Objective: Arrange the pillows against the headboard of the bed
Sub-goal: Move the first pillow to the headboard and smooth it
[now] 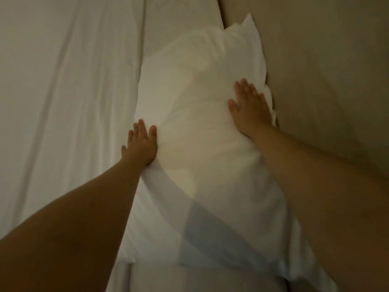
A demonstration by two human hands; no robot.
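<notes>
A white pillow [197, 127] lies lengthwise on the bed, its right long edge pressed against the beige headboard [320, 66]. My left hand [140, 144] rests flat against the pillow's left side, fingers together and pointing away from me. My right hand [248, 108] lies flat on top of the pillow near its right edge, close to the headboard, fingers spread. Neither hand grips the fabric. A second pillow edge [126, 256] shows beneath the near left corner.
A white rumpled sheet [63, 102] covers the mattress to the left of the pillow. A strip of bare bed surface [179, 20] runs beyond the pillow along the headboard. The light is dim.
</notes>
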